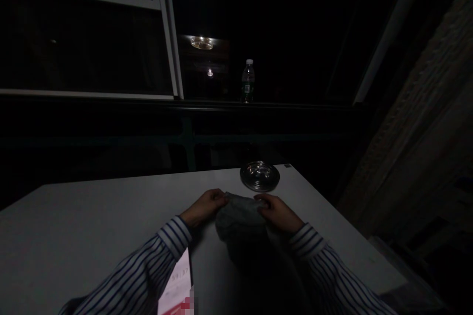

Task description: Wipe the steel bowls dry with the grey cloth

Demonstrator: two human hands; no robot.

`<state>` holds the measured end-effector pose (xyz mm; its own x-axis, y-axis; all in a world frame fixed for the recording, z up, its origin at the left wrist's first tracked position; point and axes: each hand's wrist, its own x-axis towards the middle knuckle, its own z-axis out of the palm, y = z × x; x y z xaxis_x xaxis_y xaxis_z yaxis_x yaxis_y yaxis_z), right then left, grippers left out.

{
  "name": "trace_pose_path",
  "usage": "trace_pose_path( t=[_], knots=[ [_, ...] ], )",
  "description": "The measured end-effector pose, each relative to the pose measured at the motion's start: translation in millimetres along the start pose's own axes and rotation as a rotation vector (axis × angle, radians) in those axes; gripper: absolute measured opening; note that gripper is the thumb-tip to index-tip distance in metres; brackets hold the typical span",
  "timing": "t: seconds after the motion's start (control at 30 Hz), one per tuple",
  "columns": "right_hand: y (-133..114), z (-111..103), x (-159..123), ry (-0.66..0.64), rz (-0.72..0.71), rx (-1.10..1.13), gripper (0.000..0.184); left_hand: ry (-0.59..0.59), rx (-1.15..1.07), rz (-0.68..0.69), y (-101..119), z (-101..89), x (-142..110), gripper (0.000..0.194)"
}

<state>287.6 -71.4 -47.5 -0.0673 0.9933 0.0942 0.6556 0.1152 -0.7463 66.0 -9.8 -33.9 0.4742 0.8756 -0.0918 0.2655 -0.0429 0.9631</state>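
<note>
A grey-green cloth [241, 219] hangs between my two hands above the white table. My left hand [207, 205] pinches its upper left corner between thumb and fingers. At the upper right edge, my right hand [279, 211] grips the same cloth, fingers closed. The lower part of the cloth fades into dark shadow, so its full shape is hard to make out. Just beyond my right hand lies a round shiny metal lid or dish [259, 176]. A lit phone screen [176, 283] shows partly beneath my left forearm.
The white table [111, 216] fills the foreground. Behind it, a clear bottle with a white cap [248, 81] stands on a dark ledge by the window frame [168, 29]. A patterned curtain [417, 93] hangs on the right. The room is very dim.
</note>
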Motion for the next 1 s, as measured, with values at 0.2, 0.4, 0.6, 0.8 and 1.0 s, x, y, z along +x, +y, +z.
trace_pose_path(
  t=[0.2,0.4,0.6,0.8,1.0],
  knots=[
    [-47,-12,24,0.104,-0.112,0.068,0.038,0.173,-0.099,0.05,21,-34.4,-18,0.027],
    [-84,-16,48,0.086,-0.213,0.123,0.024,0.275,-0.154,0.094,26,-69.2,-32,0.038],
    [-117,-8,78,0.068,-0.246,0.204,0.02,0.399,-0.019,0.135,29,-101.1,-41,0.04],
    [-159,11,105,0.044,-0.182,0.34,0.017,0.79,0.173,0.181,26,-128.8,-48,0.034],
    [-196,39,115,0.056,-0.165,0.416,0.031,0.552,0.07,0.226,41,-109.3,-57,0.046]
  ],
)
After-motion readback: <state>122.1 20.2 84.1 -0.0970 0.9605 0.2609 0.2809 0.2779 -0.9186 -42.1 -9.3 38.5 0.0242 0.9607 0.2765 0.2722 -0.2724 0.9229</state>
